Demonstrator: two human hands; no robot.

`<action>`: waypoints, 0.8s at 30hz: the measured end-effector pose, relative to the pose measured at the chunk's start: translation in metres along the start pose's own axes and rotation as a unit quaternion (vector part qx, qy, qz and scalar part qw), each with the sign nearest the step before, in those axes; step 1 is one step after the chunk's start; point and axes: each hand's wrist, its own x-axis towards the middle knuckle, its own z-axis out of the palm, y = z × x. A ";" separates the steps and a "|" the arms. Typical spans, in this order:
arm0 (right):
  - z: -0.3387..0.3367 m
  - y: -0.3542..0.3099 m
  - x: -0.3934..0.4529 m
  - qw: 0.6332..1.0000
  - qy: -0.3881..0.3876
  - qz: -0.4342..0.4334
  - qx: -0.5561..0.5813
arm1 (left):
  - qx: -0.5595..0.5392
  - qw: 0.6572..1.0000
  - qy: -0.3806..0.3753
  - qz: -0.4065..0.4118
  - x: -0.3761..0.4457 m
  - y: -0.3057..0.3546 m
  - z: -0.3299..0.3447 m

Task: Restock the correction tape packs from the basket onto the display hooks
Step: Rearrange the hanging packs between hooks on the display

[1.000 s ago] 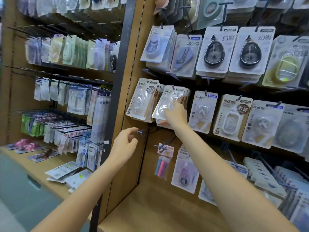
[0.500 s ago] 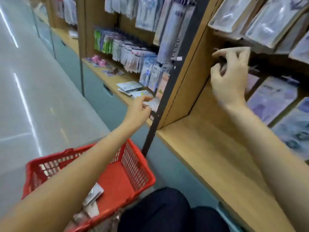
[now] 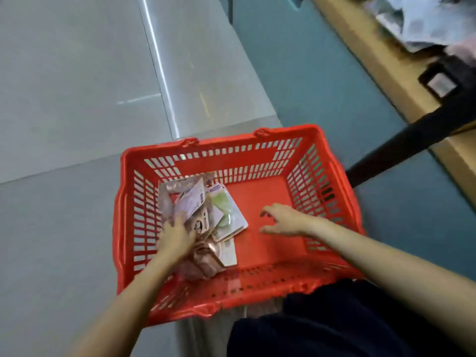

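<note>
A red plastic basket (image 3: 257,148) stands on the grey floor in front of my knees. A loose pile of correction tape packs (image 3: 203,215) lies in its left half, some in clear blisters, one with a pale green card (image 3: 226,210). My left hand (image 3: 175,238) lies on the pile with its fingers spread over the packs; whether it grips one is blurred. My right hand (image 3: 283,219) hovers over the basket's bare red bottom, fingers loosely spread, holding nothing. The display hooks are out of view.
The wooden shelf edge (image 3: 386,73) and teal base panel run along the right. A black upright post (image 3: 412,140) slants down beside the basket's right corner. Blurred hanging packs show at the top right. My dark trousers (image 3: 334,325) are at the bottom.
My view has swung down from the display to the basket. Both hands left the hooks and dropped into the basket, the left onto the pile of packs.
</note>
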 end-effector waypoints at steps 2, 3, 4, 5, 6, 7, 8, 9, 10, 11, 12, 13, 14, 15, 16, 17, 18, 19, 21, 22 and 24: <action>0.023 -0.009 0.038 0.996 -0.024 0.018 0.087 | 0.001 0.999 -0.006 0.043 0.005 -0.002 0.004; 0.035 -0.013 0.056 0.989 -0.022 0.030 0.140 | 0.000 0.998 0.007 0.067 0.007 -0.001 0.002; 0.048 -0.017 0.072 0.980 -0.014 0.043 0.195 | 0.000 0.996 0.027 0.090 0.010 0.000 -0.001; 0.061 -0.022 0.086 0.968 0.001 0.045 0.249 | 0.002 0.992 0.050 0.113 0.014 0.001 -0.003; 0.074 -0.025 0.097 0.953 0.026 0.043 0.298 | 0.009 0.989 0.067 0.135 0.018 0.004 -0.007; 0.082 -0.031 0.101 0.939 0.052 0.041 0.337 | 0.018 0.986 0.073 0.151 0.022 0.006 -0.009; 0.085 -0.037 0.100 0.920 0.074 0.045 0.382 | 0.029 0.985 0.067 0.159 0.027 0.009 -0.010; 0.086 -0.041 0.100 0.897 0.086 0.055 0.430 | 0.037 0.985 0.061 0.159 0.032 0.012 -0.009; 0.083 -0.041 0.099 0.874 0.083 0.065 0.475 | 0.040 0.987 0.052 0.147 0.036 0.015 -0.009; 0.077 -0.039 0.095 0.852 0.086 0.069 0.512 | 0.037 0.990 0.045 0.129 0.038 0.019 -0.009; 0.068 -0.032 0.090 0.837 0.097 0.082 0.533 | 0.031 0.993 0.037 0.111 0.038 0.025 -0.010; 0.056 -0.023 0.084 0.830 0.116 0.086 0.539 | 0.020 0.994 0.036 0.103 0.037 0.029 -0.011; 0.039 -0.013 0.072 0.836 0.122 0.085 0.528 | 0.011 0.993 0.040 0.106 0.033 0.034 -0.012; 0.021 -0.003 0.057 0.844 0.116 0.084 0.516 | 0.002 0.992 0.054 0.117 0.029 0.040 -0.015; 0.001 0.008 0.039 0.850 0.102 0.083 0.511 | -0.014 0.989 0.067 0.128 0.023 0.046 -0.018; -0.019 0.015 0.017 0.848 0.089 0.077 0.517 | -0.042 0.987 0.073 0.136 0.015 0.056 -0.023; -0.037 0.020 -0.006 0.839 0.085 0.064 0.534 | -0.099 0.984 0.057 0.134 0.005 0.071 -0.030; -0.053 0.023 -0.030 0.821 0.093 0.045 0.561 | -0.193 0.973 0.011 0.123 -0.007 0.090 -0.038; -0.078 0.021 -0.078 0.779 0.138 0.010 0.611 | -0.386 0.900 -0.174 0.103 -0.043 0.141 -0.057; -0.088 0.017 -0.103 0.761 0.167 -0.001 0.627 | -0.435 0.853 -0.263 0.118 -0.061 0.167 -0.066; -0.106 0.012 -0.158 0.732 0.224 -0.020 0.644 | -0.454 0.795 -0.333 0.225 -0.093 0.215 -0.081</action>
